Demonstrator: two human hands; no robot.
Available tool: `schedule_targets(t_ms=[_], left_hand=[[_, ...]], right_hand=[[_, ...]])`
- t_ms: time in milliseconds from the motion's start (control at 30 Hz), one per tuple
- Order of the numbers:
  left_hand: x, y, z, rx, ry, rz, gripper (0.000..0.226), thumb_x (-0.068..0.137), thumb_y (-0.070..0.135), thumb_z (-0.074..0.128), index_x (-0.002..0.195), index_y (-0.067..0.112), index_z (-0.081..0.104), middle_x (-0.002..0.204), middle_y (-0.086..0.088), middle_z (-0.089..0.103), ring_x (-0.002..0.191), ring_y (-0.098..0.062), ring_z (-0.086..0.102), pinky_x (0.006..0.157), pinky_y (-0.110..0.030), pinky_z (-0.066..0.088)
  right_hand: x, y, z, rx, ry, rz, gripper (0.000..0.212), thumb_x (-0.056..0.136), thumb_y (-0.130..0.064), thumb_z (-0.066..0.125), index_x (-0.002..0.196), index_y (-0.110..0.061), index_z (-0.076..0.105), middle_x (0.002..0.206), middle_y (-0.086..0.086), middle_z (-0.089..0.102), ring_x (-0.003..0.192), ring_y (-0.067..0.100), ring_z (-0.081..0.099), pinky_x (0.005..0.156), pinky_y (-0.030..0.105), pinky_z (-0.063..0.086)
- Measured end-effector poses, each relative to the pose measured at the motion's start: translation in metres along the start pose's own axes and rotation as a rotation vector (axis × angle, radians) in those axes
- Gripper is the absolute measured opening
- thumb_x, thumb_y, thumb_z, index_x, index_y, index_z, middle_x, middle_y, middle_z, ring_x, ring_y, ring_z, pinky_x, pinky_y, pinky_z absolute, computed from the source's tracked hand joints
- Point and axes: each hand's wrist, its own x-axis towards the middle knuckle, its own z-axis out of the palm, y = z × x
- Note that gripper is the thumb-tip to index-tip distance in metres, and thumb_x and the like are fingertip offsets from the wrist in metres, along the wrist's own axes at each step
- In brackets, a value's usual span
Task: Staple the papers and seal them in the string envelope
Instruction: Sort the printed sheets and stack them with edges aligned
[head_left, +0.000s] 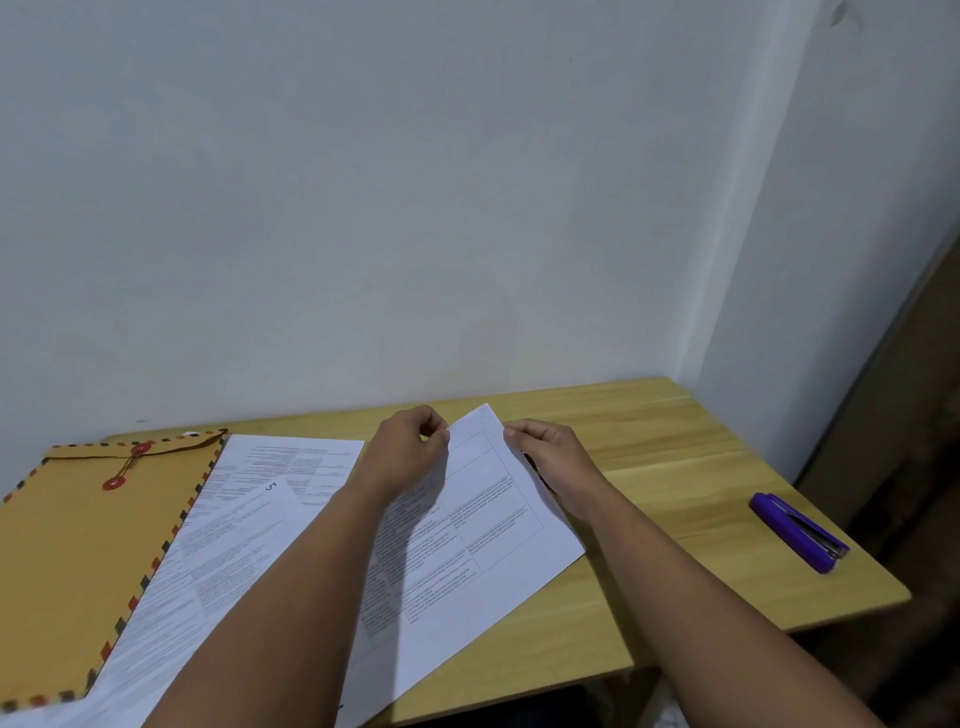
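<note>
Both hands pinched the top sheet's far corners, left hand (410, 449) and right hand (550, 457), with the purple stapler (800, 532) sitting at 3 o'clock.

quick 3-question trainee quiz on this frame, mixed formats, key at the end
1. True or false: the purple stapler is in the right hand.
2. Which object lies at the table's left end? A) string envelope B) stapler C) scissors
3. Fill in: both the left hand and the right hand pinch the far edge of the printed ____.

Key: 1 false; 2 A; 3 sheet
</note>
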Motion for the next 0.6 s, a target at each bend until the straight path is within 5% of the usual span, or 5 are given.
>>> schedule_targets(t_ms=[167,333,600], left_hand=[[0.001,0.003,0.012,0.092,-0.031,0.002,0.013,0.092,0.028,0.059,0.08,0.027,0.065,0.087,0.014,0.071,0.083,-0.012,0.066,0.075,-0.038,0.055],[0.003,0.0,0.025,0.141,-0.051,0.016,0.013,0.09,0.029,0.059,0.079,0.028,0.066,0.084,0.014,0.071,0.083,-0.013,0.066,0.074,-0.04,0.058],[0.006,-0.003,0.034,0.165,-0.054,0.045,0.01,0.092,0.029,0.058,0.085,0.027,0.066,0.089,0.014,0.07,0.083,-0.014,0.063,0.075,-0.037,0.056]], right_hand=[[-0.004,0.014,0.002,-0.048,0.147,-0.107,0.023,0.099,-0.001,0.067,0.119,-0.009,0.074,0.071,-0.007,0.07,0.07,-0.002,0.067,0.069,0.008,0.051],[-0.002,0.02,0.002,-0.142,0.151,-0.164,0.03,0.092,-0.005,0.076,0.114,-0.024,0.077,0.109,0.007,0.075,0.08,0.006,0.075,0.073,0.022,0.059],[0.007,0.029,-0.007,-0.211,0.194,-0.169,0.009,0.089,-0.007,0.079,0.095,-0.014,0.077,0.099,-0.004,0.077,0.09,0.007,0.072,0.085,0.032,0.059]])
